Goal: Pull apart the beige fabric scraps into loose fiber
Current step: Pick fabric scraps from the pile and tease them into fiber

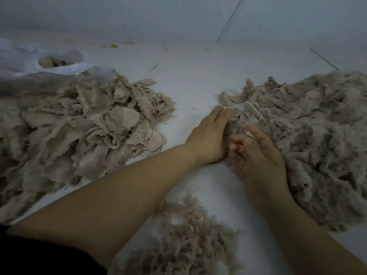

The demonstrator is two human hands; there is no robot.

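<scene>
Resting on the fiber pile (pixel 309 132), both hands, left (pixel 210 137) and right (pixel 260 155), lie loosely spread, holding nothing, seemingly gathering it away from scraps (pixel 79 126).

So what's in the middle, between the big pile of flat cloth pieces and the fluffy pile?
Mostly bare white floor, seen in the head view. Nearer the person, the left hand reaches across that gap from the scrap pile to the fluffy pile's edge.

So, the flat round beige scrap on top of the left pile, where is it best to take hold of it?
Pinch the round scrap at its frayed right edge, coming from the bare floor side with the left hand. That edge looks lifted and free, whereas its left side tucks under other scraps of the pile.
</scene>
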